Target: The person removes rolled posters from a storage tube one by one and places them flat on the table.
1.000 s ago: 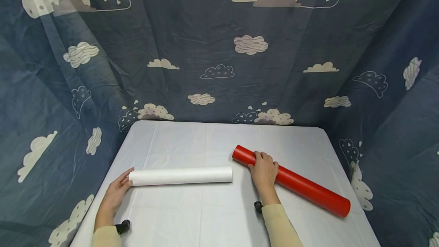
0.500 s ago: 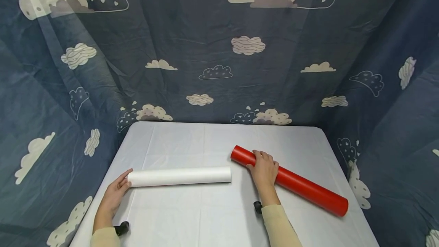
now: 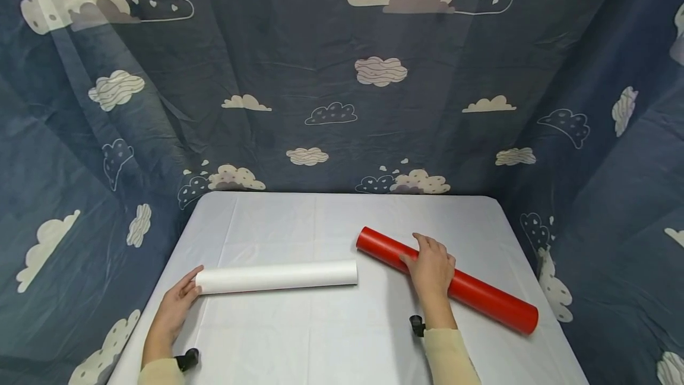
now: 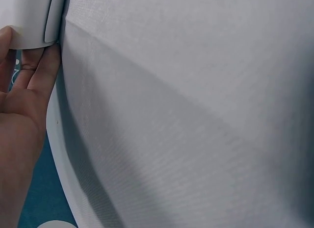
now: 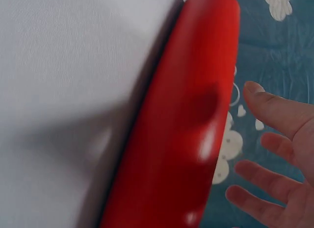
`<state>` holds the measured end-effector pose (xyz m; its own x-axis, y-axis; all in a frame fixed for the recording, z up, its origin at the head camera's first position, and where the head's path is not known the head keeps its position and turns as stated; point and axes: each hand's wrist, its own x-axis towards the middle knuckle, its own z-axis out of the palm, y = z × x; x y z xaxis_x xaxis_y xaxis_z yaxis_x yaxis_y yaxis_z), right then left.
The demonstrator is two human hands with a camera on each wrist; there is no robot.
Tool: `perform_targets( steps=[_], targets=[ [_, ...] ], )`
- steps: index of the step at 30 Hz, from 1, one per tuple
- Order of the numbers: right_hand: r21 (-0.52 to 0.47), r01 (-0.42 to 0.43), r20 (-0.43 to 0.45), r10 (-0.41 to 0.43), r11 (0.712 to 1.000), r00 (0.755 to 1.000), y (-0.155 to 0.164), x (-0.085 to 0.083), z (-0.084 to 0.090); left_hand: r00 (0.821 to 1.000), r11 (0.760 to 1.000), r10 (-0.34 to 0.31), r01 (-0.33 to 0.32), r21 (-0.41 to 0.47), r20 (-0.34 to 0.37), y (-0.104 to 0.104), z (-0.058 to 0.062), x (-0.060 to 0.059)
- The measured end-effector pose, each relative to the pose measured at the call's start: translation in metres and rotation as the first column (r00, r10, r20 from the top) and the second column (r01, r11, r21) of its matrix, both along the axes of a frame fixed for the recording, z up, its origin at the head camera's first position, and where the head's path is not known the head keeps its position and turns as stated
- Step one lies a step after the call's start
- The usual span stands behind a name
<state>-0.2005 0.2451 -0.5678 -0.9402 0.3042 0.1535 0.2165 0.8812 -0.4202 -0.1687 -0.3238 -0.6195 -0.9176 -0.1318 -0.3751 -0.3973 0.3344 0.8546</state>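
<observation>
A white paper roll (image 3: pixel 278 276) lies across the left half of the white table (image 3: pixel 320 343). My left hand (image 3: pixel 180 303) is at the roll's left end, with straight fingers touching the end face; the left wrist view shows the roll end (image 4: pixel 27 19) against the fingers (image 4: pixel 41 66). A long red tube (image 3: pixel 491 303) lies slantwise on the right half. My right hand (image 3: pixel 434 266) hovers over or rests on its left part. In the right wrist view the fingers (image 5: pixel 274 164) are spread, beside the red tube (image 5: pixel 181 130) and not wrapped round it.
Blue cloth with cloud prints (image 3: pixel 342 106) hangs close round the table at the back and on both sides. The red tube's lower end reaches near the table's right edge (image 3: pixel 556 325). Black wrist mounts (image 3: pixel 188 359) (image 3: pixel 416 325) sit at both cuffs.
My right hand has slid to the right along the red tube, away from its left end, and its fingers have spread. The left hand and the white roll stay as they were.
</observation>
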Motion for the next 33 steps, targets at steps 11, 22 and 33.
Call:
perform_targets(
  steps=[11, 22, 33],
  targets=[
    [-0.011, 0.049, 0.018, -0.049, 0.999, 0.999, 0.023, 0.019, 0.008, 1.0, 1.0, -0.005, 0.005, 0.005, -0.018, 0.001, 0.0, 0.001],
    [-0.022, 0.107, 0.087, -0.104, 0.994, 0.991, 0.05, 0.037, 0.009, 1.0, 0.999, -0.018, 0.018, -0.029, 0.002, 0.0, 0.002, 0.002],
    [-0.008, 0.145, 0.147, -0.142, 0.989, 0.979, 0.071, 0.045, 0.007, 0.999, 0.997, -0.044, 0.045, -0.067, 0.013, 0.0, 0.003, 0.002]
  ],
)
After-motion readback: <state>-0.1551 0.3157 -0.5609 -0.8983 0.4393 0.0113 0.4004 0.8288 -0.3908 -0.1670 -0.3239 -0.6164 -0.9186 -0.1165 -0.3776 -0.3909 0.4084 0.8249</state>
